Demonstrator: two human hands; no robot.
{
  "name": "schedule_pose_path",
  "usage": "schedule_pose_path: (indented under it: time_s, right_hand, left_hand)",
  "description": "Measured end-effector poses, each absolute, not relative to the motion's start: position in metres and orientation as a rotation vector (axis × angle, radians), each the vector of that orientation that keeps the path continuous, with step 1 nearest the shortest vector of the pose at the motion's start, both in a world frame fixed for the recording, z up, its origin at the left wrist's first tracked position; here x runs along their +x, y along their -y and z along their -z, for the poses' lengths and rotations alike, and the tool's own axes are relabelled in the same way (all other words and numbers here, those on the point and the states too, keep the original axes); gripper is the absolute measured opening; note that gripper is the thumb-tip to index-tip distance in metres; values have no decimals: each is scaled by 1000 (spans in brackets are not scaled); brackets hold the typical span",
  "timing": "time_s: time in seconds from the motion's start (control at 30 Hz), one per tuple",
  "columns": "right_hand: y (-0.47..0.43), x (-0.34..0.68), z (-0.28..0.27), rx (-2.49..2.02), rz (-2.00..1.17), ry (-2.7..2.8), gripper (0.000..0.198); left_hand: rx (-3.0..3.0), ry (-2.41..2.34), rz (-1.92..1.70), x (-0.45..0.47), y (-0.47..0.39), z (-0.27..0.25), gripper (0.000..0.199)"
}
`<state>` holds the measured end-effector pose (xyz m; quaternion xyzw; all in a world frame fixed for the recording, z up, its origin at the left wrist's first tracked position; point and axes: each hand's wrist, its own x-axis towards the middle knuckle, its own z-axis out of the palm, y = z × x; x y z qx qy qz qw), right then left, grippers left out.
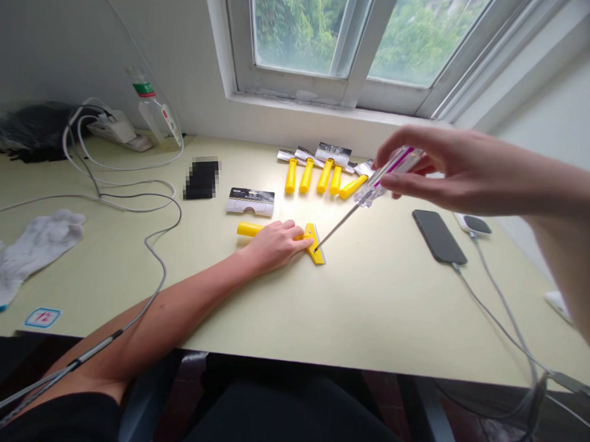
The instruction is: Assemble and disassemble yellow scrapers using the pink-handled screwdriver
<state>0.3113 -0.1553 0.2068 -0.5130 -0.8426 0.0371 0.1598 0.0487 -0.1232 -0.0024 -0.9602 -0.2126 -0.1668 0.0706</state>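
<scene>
While a pair of white gloves (pixel 37 252) is lying along the left edge of the tabletop (pixel 367 315), we are seeing a clear bottle (pixel 156 119) standing near the far edge, left of the window. Farther right, a printed card (pixel 250 202) is lying flat, set in from that far edge. Just nearer to us, our left hand (pixel 279 244) is grasping a yellow scraper (pixel 311 233), its fingers wrapping the neck beside the head; the scraper is lying about midway between the near and far edges, its blade facing right. Five more yellow scrapers (pixel 325 174) are lying side by side near the far edge. We are holding a screwdriver (pixel 365 195) aslant, its tip meeting the scraper's head, with the fingers of our right hand (pixel 429 169) pinching the clear handle above the tabletop. Toward the right edge, a dark phone (pixel 440 236) is lying with a cable plugged in.
</scene>
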Motion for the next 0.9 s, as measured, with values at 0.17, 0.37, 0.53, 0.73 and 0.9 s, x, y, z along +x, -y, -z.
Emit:
schedule_pose_path:
  time_s: [0.17,0.37,0.53,0.73,0.9]
  right_hand:
    - [158,325,-201,-1292,-228,2274,28]
    - [162,349,-185,-1221,-225,1859,30]
    - [132,361,-150,-1624,-139,1803,25]
    - [97,340,-95,-2081,-225,2306,35]
    - [94,327,-63,-2241,-267,2407,39]
  left_hand:
    - [-2884,645,480,49,123,3,29]
    - [-2875,648,471,49,123,3,29]
    - [-2863,643,483,50,123,3,28]
    - [-2842,652,545,49,124,6,28]
    - [-2831,678,603,50,125,5,28]
